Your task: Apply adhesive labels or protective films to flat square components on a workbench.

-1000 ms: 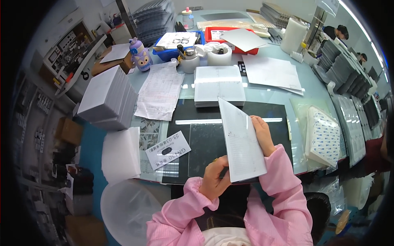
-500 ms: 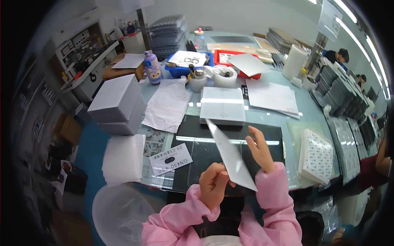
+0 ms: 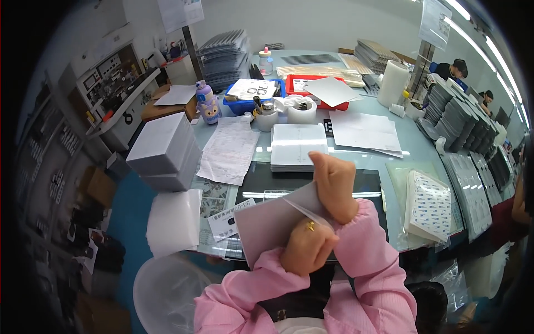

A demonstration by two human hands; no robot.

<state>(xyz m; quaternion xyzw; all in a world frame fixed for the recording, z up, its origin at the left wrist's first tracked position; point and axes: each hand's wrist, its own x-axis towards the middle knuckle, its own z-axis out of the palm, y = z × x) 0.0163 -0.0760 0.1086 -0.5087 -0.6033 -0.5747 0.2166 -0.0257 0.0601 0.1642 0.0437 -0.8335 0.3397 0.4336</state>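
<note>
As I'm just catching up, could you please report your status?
Right hand gripping grey sheet near upper corner. Left hand closed, apparently on thin film raised off it. White card partly behind sheet; hands look unobstructed.

The sheet (image 3: 267, 220) is grey, the sleeves (image 3: 370, 245) pink.

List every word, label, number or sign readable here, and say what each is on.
White card, partly covered by the held gray sheet: bold dark print; its wording is not copied out here.
Creased paper: fine rows, too small to read.
White stack at right: repeated blue print, too small to read.
Upper-left hanging paper: too small and blurred.
Upper-right hanging paper: too small and blurred.
</note>
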